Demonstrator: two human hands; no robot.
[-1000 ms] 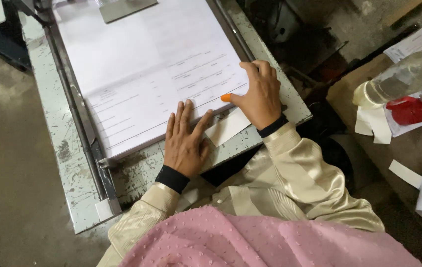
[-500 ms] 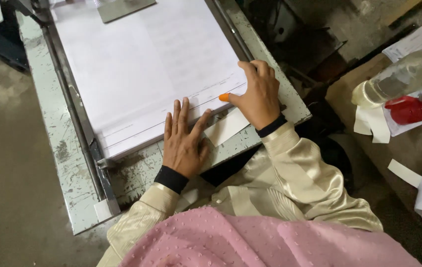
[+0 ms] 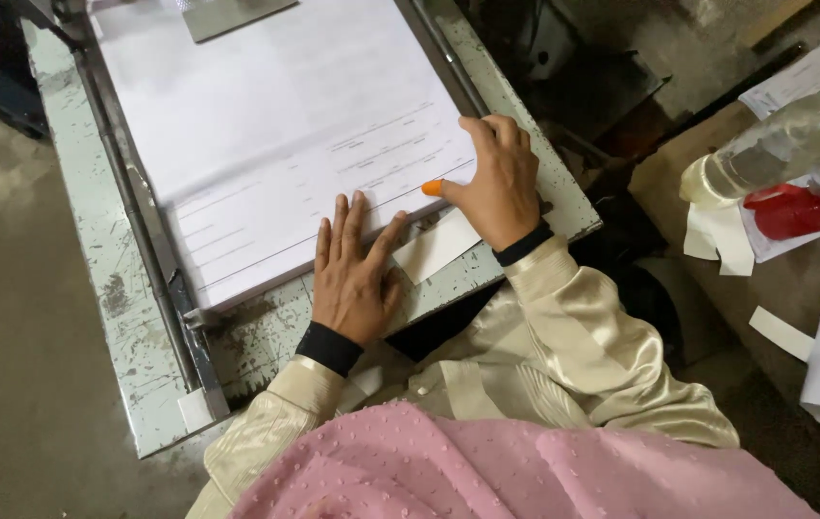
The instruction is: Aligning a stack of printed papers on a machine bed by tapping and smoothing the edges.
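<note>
Stack of printed sheets [image 3: 275, 154], squared on the worn, paint-chipped metal bench [image 3: 131, 317] against the rail [image 3: 141, 231] on its left side and weighted at the far end by a grey metal plate [image 3: 227, 14], likely so nothing slides. Seen from the head camera: left hand [image 3: 352, 279] spread flat, fingers extended, pressing the near edge of the stack, gripping nothing; right hand [image 3: 496, 183] loosely curled at the stack's right corner, orange-capped thumb [image 3: 434, 187] touching the top sheet, apparently grasping nothing. Small loose paper strip [image 3: 434, 248] between both hands; clear bottle [image 3: 775, 144] well apart at right.
</note>
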